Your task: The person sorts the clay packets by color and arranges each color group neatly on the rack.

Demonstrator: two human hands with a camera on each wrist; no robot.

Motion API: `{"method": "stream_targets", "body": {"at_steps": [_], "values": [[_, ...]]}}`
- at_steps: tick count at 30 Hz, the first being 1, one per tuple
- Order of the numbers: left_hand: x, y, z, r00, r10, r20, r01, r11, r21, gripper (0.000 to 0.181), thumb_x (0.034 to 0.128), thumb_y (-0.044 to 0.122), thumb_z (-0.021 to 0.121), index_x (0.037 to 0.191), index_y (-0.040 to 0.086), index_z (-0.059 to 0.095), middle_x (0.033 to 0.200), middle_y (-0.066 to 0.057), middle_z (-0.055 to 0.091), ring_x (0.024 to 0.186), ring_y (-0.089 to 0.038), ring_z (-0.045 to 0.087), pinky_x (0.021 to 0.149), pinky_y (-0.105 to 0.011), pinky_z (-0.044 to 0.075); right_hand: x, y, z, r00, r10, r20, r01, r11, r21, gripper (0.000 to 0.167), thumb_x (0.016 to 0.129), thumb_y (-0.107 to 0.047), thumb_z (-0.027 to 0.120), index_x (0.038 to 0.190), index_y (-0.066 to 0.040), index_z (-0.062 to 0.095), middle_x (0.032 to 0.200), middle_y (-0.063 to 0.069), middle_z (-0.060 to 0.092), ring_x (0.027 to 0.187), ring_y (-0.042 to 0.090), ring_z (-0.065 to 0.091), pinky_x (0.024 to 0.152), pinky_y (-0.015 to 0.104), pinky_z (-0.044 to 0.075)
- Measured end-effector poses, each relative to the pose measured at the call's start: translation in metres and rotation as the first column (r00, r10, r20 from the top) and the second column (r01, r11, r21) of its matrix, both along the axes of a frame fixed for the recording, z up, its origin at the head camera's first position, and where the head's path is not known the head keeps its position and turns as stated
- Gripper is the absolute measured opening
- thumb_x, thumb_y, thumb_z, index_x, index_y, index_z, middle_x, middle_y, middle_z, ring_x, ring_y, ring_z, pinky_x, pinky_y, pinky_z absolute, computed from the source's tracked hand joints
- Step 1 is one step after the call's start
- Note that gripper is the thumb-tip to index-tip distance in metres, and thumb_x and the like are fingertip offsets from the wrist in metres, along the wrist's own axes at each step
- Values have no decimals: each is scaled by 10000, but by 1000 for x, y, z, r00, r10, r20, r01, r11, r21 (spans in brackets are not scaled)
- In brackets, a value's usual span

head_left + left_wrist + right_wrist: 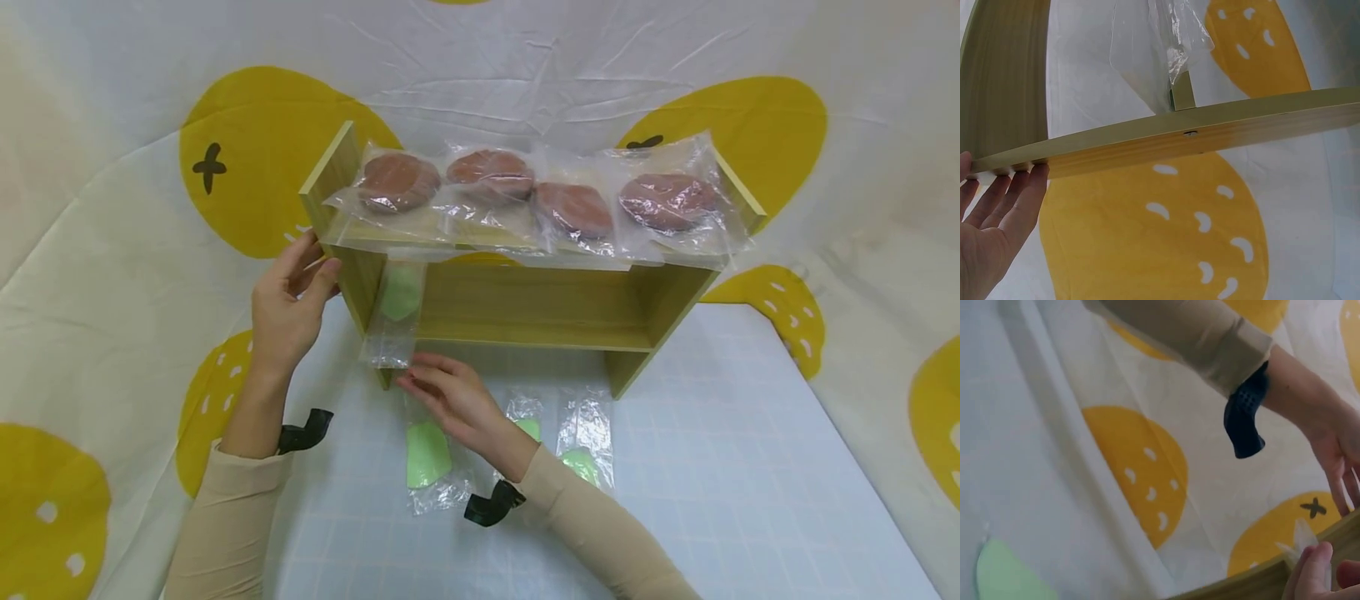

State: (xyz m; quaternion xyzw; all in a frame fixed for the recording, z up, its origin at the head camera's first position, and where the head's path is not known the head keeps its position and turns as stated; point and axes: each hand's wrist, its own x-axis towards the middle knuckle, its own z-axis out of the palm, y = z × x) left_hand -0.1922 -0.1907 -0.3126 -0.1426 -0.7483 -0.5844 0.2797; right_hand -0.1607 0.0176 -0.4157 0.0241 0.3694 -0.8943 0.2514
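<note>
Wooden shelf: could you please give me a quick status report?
Left hand touching left side panel. Right hand at near end of bagged green piece. Piece's bag on lower board, jutting past front edge. Nothing visibly blocking.

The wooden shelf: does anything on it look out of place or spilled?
Nothing looks spilled on the wooden shelf. On top, the third brown patty from the left sits further forward than the second patty, so the row looks uneven.

On the wooden shelf's (536, 321) lower tier, room runs between the bagged green piece (401, 292) at the left edge and the right panel (667, 304). Bagged brown discs (573, 210) crowd the top; the table (757, 475) offers passage along its right edge.
</note>
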Motion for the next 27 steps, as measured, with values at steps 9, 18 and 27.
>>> {"method": "stream_targets", "body": {"at_steps": [9,18,27], "values": [[2,1,3,999,16,30,-16,1000,-8,460,974,68,651,1420,157,582,1312,-114,632,1120,-236,658,781,-245,583,21,57,-3,969,71,-237,-21,978,208,452,1005,-20,574,1416,103,433,1094,140,644,1025,274,663,1015,447,493],[2,2,3,1000,13,13,-13,1000,-3,460,969,44,648,1415,139,584,1313,-120,632,1110,-221,661,770,-228,582,47,115,-15,914,86,-398,111,887,448,398,975,-40,629,1350,37,524,1123,182,628,1049,412,632,896,498,560],[1,1,2,1000,16,-1,-16,1000,-8,465,961,35,657,1410,136,590,1310,-115,637,1112,-225,662,759,-230,583,62,165,-33,822,117,-558,326,706,629,344,976,8,599,1318,13,565,1101,232,619,973,357,668,800,413,601]]}}
